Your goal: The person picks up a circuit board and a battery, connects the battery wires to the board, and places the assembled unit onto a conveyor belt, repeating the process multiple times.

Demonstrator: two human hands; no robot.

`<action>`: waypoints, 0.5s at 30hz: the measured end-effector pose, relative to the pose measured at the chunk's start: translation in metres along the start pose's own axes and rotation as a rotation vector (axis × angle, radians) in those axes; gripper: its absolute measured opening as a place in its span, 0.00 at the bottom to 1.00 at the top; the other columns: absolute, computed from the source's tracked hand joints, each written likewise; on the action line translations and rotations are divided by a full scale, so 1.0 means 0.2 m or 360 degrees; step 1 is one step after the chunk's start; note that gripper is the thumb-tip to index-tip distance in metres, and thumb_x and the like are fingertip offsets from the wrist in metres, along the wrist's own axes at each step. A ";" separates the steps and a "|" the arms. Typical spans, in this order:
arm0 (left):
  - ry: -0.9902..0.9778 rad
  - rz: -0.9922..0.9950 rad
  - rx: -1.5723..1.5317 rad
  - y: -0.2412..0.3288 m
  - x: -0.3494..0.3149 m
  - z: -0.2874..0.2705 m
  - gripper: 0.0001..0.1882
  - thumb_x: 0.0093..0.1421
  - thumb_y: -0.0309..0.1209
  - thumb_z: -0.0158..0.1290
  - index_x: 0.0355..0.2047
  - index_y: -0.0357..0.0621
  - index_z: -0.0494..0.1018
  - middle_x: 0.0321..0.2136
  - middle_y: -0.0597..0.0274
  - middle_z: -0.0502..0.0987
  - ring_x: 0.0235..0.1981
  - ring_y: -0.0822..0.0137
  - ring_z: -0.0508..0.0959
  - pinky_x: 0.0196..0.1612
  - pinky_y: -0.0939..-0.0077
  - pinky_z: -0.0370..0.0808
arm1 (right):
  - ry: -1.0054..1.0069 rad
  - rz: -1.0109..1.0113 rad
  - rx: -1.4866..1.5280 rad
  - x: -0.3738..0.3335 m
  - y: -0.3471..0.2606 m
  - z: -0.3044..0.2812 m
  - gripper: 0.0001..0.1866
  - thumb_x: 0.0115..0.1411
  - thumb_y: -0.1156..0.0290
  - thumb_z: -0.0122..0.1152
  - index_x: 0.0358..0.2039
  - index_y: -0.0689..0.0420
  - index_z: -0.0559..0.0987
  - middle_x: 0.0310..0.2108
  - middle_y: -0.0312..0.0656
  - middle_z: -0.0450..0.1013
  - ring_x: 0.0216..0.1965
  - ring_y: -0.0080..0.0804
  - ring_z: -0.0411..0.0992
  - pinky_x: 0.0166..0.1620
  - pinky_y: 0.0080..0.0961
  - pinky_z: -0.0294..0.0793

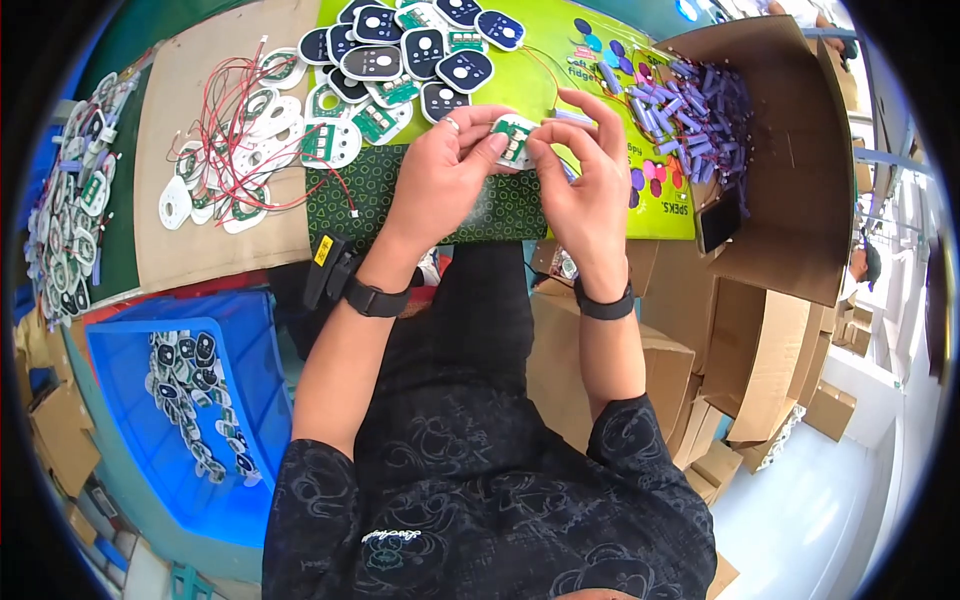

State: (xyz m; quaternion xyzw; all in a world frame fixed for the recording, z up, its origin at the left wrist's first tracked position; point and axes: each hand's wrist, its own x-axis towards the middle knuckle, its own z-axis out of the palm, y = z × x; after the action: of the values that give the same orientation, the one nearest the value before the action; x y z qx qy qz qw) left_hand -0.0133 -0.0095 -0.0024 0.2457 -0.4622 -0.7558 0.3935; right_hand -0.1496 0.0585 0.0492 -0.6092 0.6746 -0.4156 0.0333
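Note:
Between my two hands is a small white plate with a green circuit board (514, 142) on it, held above the table. My left hand (437, 185) grips its left edge between thumb and fingers. The thumb and index finger of my right hand (583, 195) pinch at its right side; whether a thin wire is between them is too small to tell. Just behind the right fingers lies a purple cylindrical battery (573, 117), partly hidden. Beyond the left hand is a heap of dark-faced rounded panels (372, 63), some turned over with green boards showing.
At left, white ring-shaped parts (270, 125) lie tangled with red wires (225, 95) on cardboard. Many purple batteries (690, 120) spill from an open carton (800, 150) at right, beside a dark phone (719, 222). A blue bin (265, 400) with panels stands lower left.

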 end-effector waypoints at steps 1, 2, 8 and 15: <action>-0.0012 -0.0025 0.0013 0.00 0.00 0.00 0.16 0.70 0.24 0.49 0.55 0.32 0.69 0.48 0.54 0.79 0.47 0.70 0.80 0.49 0.72 0.82 | -0.0004 -0.0002 0.0005 -0.01 -0.01 0.01 0.05 0.54 0.80 0.67 0.32 0.60 0.80 0.53 0.46 0.71 0.41 0.38 0.77 0.43 0.30 0.77; -0.0006 -0.0025 0.0015 0.00 0.00 0.01 0.16 0.70 0.24 0.49 0.55 0.32 0.69 0.48 0.54 0.79 0.47 0.70 0.80 0.49 0.72 0.82 | 0.0029 0.0003 -0.0101 -0.03 -0.02 0.01 0.04 0.55 0.80 0.66 0.32 0.61 0.80 0.54 0.46 0.71 0.41 0.38 0.77 0.43 0.30 0.77; 0.0163 0.0009 -0.0116 0.00 0.02 0.02 0.16 0.70 0.24 0.48 0.55 0.28 0.66 0.47 0.49 0.78 0.46 0.64 0.81 0.49 0.71 0.83 | 0.0125 0.0050 -0.0215 -0.01 0.04 -0.06 0.03 0.55 0.79 0.67 0.31 0.61 0.81 0.55 0.46 0.69 0.46 0.38 0.76 0.47 0.31 0.77; 0.0146 0.0024 -0.0142 -0.01 0.01 0.00 0.16 0.70 0.24 0.48 0.55 0.28 0.66 0.47 0.50 0.77 0.46 0.66 0.80 0.50 0.72 0.83 | -0.0063 0.0076 0.0023 -0.03 -0.03 0.02 0.05 0.54 0.80 0.67 0.31 0.61 0.81 0.57 0.46 0.67 0.43 0.37 0.76 0.50 0.33 0.77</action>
State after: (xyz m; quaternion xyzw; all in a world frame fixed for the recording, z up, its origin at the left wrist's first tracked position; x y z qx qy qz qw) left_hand -0.0158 -0.0112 -0.0036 0.2589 -0.4114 -0.7606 0.4304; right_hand -0.1412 0.0617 0.0474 -0.6007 0.6853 -0.4073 0.0610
